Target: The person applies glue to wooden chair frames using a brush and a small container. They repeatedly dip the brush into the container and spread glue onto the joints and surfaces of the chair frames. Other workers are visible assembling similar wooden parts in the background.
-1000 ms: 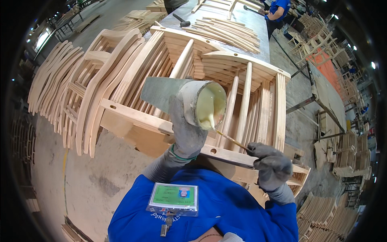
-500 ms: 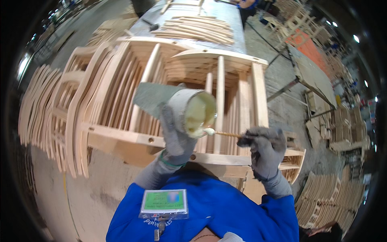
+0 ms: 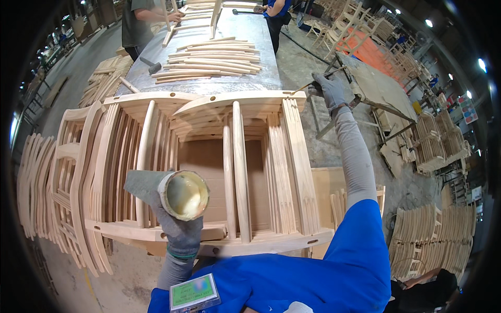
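My left hand (image 3: pixel 180 229), in a grey glove, is wrapped round a round cup (image 3: pixel 163 192) with cream-coloured, glue-like liquid (image 3: pixel 185 194) inside. A flat grey-green piece (image 3: pixel 138 182) sticks out to the left of the cup. Far out to the right, my gloved right hand (image 3: pixel 332 91) pinches a thin stick (image 3: pixel 303 87). The stick's lower end is at the far right corner of the topmost wooden chair frame (image 3: pixel 237 97), by a hole. Whether it enters the hole I cannot tell. Below lie more stacked chair frames, with loose rungs (image 3: pixel 240 172) across the top.
A metal-topped table (image 3: pixel 261 73) carries a pile of wooden slats (image 3: pixel 209 60) and a mallet (image 3: pixel 151 65). Two people (image 3: pixel 276 15) work at its far end. More chair frames (image 3: pixel 75 167) stand left; a board-topped stand (image 3: pixel 376 81) is at the right.
My right hand has moved from the cup to the far right corner with the stick. My left hand has carried the cup left and nearer. The view has shifted.
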Action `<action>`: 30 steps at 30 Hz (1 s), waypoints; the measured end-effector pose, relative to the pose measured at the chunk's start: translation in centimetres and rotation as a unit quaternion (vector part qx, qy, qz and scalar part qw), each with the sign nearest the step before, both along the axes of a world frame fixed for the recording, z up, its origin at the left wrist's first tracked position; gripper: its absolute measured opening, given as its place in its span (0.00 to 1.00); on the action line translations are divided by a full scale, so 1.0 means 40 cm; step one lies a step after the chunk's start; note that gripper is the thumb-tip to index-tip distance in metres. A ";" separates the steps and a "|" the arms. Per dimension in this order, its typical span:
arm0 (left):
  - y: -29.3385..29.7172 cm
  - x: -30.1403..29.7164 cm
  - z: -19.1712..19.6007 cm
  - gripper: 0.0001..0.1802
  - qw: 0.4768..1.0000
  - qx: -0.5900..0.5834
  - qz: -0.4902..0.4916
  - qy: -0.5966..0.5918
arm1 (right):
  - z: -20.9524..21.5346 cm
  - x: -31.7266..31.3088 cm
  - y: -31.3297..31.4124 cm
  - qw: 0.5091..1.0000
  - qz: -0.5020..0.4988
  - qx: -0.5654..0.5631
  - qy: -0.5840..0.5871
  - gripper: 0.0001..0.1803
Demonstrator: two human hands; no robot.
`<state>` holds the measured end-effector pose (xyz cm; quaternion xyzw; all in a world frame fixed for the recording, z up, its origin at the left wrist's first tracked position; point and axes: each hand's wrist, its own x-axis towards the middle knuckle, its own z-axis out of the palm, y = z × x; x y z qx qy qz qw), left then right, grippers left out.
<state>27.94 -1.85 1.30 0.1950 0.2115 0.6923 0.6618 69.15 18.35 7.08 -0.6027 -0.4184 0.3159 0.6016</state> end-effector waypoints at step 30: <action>0.041 -0.010 -0.002 0.32 0.994 -0.072 0.071 0.034 | -0.012 -0.066 0.149 0.881 0.055 -0.051 -0.467 0.25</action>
